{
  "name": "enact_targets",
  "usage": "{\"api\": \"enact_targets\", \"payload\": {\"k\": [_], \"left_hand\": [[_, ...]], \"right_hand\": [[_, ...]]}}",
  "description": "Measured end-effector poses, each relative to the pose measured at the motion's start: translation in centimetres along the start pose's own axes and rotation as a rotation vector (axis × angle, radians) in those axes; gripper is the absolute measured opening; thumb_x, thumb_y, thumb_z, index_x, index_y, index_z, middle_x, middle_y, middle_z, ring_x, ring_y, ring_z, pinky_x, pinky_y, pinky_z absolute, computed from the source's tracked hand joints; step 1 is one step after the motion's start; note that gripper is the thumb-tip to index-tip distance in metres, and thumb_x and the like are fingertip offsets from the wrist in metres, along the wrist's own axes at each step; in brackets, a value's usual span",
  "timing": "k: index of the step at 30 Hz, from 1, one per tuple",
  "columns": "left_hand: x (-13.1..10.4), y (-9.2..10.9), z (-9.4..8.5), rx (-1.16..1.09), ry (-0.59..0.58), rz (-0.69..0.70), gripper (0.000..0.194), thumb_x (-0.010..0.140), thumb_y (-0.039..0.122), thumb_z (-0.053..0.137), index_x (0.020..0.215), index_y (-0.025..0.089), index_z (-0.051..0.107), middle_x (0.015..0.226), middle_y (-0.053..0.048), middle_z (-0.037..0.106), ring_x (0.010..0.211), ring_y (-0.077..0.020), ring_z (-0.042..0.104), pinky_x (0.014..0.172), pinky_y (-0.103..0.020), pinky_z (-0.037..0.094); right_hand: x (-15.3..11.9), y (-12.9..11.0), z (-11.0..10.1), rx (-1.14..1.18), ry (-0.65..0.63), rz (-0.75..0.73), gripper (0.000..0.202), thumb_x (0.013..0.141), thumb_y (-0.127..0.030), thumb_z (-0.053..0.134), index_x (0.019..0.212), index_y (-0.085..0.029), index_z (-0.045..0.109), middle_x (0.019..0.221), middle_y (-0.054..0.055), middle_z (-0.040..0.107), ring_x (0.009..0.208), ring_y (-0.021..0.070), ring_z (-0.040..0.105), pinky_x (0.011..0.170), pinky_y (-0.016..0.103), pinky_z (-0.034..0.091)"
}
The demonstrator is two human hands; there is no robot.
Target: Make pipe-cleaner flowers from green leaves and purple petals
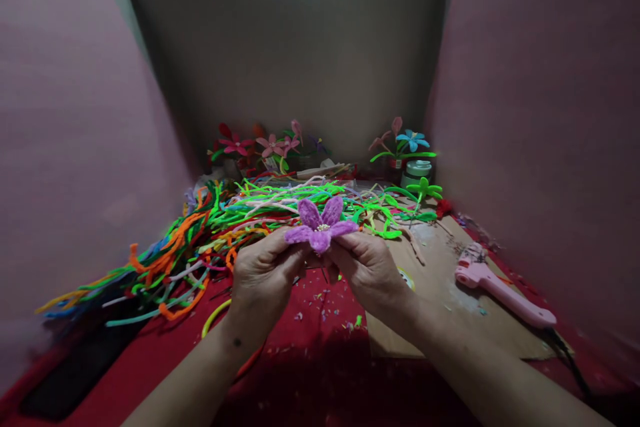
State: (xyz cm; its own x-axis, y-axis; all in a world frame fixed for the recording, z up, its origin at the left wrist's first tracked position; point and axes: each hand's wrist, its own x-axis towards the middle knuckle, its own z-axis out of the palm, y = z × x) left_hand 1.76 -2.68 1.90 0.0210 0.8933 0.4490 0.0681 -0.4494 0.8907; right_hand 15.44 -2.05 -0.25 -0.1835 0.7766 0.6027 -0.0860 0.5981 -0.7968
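A purple fuzzy flower (321,225) with several petals and a pale beaded centre is held up between my two hands, over the red tabletop. The fingers of my left hand (265,273) are closed on its left petal and underside. On the opposite side my right hand (373,270) pinches it beneath the right petal. My fingertips are partly hidden behind the petals. Behind the flower lies a wide heap of coloured pipe cleaners (270,200), mostly green, orange and pink.
A pink trimmer-like tool (505,290) with a cord rests on a cardboard sheet (440,280) at the right. Finished flowers (270,145) and a blue flower (413,140) stand at the back. A dark flat object (75,373) lies front left. Fluff scraps dot the red cloth (310,347).
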Motion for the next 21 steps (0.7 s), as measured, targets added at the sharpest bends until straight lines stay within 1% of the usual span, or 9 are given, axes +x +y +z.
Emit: {"api": "enact_targets", "payload": {"k": [3, 7, 9, 12, 14, 16, 19, 21], "left_hand": [[0.1, 0.0, -0.2, 0.001, -0.011, -0.050, 0.007, 0.068, 0.014, 0.065, 0.063, 0.018, 0.068, 0.055, 0.001, 0.061, 0.048, -0.0089, 0.052, 0.046, -0.018, 0.042], [0.5, -0.1, -0.3, -0.178, -0.066, -0.155, 0.007, 0.067, 0.016, 0.068, 0.062, 0.017, 0.063, 0.051, 0.003, 0.056, 0.044, -0.0082, 0.048, 0.041, -0.019, 0.039], [0.7, -0.2, -0.3, -0.272, -0.088, -0.212, 0.010, 0.065, 0.016, 0.070, 0.060, 0.016, 0.061, 0.050, 0.003, 0.053, 0.043, -0.0076, 0.046, 0.038, -0.018, 0.037], [0.9, -0.3, -0.3, -0.348, -0.090, -0.283, 0.015, 0.061, 0.015, 0.072, 0.057, 0.014, 0.058, 0.047, 0.005, 0.050, 0.040, -0.0053, 0.041, 0.035, -0.016, 0.033], [1.0, -0.4, -0.4, -0.372, -0.095, -0.317, 0.015, 0.061, 0.014, 0.073, 0.061, 0.014, 0.058, 0.048, 0.005, 0.051, 0.039, -0.0043, 0.041, 0.035, -0.015, 0.032], [1.1, -0.4, -0.5, -0.389, -0.128, -0.350, 0.013, 0.061, 0.014, 0.072, 0.066, 0.014, 0.060, 0.050, 0.004, 0.054, 0.040, -0.0051, 0.044, 0.035, -0.015, 0.034], [1.1, -0.3, -0.6, -0.411, -0.178, -0.378, 0.012, 0.062, 0.014, 0.071, 0.069, 0.013, 0.062, 0.054, 0.002, 0.058, 0.043, -0.0083, 0.052, 0.038, -0.018, 0.041], [1.2, -0.2, -0.6, -0.424, -0.174, -0.398, 0.012, 0.061, 0.013, 0.072, 0.069, 0.012, 0.063, 0.056, 0.000, 0.060, 0.046, -0.0097, 0.055, 0.042, -0.020, 0.045]], "right_hand": [[0.1, -0.6, 0.1, -0.065, -0.002, -0.013, 0.024, 0.087, -0.025, 0.047, 0.066, -0.019, 0.056, 0.053, -0.005, 0.043, 0.047, 0.0066, 0.037, 0.046, 0.023, 0.033], [0.0, -0.8, 0.0, -0.167, -0.048, 0.003, 0.020, 0.088, -0.025, 0.045, 0.077, -0.019, 0.062, 0.058, -0.003, 0.050, 0.051, 0.0073, 0.040, 0.051, 0.023, 0.035], [-0.1, -0.8, -0.1, -0.199, -0.057, -0.003, 0.021, 0.088, -0.023, 0.044, 0.079, -0.018, 0.062, 0.062, -0.002, 0.053, 0.055, 0.0078, 0.043, 0.055, 0.024, 0.037], [-0.1, -0.7, -0.1, -0.223, -0.032, -0.004, 0.019, 0.085, -0.022, 0.047, 0.079, -0.016, 0.064, 0.066, 0.000, 0.056, 0.059, 0.0085, 0.046, 0.057, 0.024, 0.038], [0.0, -0.7, -0.1, -0.180, -0.029, 0.020, 0.018, 0.084, -0.022, 0.048, 0.080, -0.017, 0.064, 0.066, 0.000, 0.055, 0.056, 0.0079, 0.044, 0.054, 0.023, 0.038], [0.0, -0.8, 0.0, -0.086, -0.048, 0.049, 0.019, 0.084, -0.023, 0.047, 0.082, -0.018, 0.065, 0.064, -0.002, 0.054, 0.052, 0.0068, 0.042, 0.051, 0.022, 0.037], [0.1, -0.9, 0.0, 0.048, -0.087, 0.080, 0.020, 0.085, -0.023, 0.047, 0.084, -0.019, 0.066, 0.062, -0.003, 0.052, 0.050, 0.0059, 0.041, 0.049, 0.021, 0.038], [0.2, -0.9, -0.2, 0.067, -0.112, 0.103, 0.019, 0.084, -0.023, 0.049, 0.089, -0.019, 0.066, 0.066, -0.002, 0.055, 0.054, 0.0068, 0.045, 0.053, 0.022, 0.040]]}}
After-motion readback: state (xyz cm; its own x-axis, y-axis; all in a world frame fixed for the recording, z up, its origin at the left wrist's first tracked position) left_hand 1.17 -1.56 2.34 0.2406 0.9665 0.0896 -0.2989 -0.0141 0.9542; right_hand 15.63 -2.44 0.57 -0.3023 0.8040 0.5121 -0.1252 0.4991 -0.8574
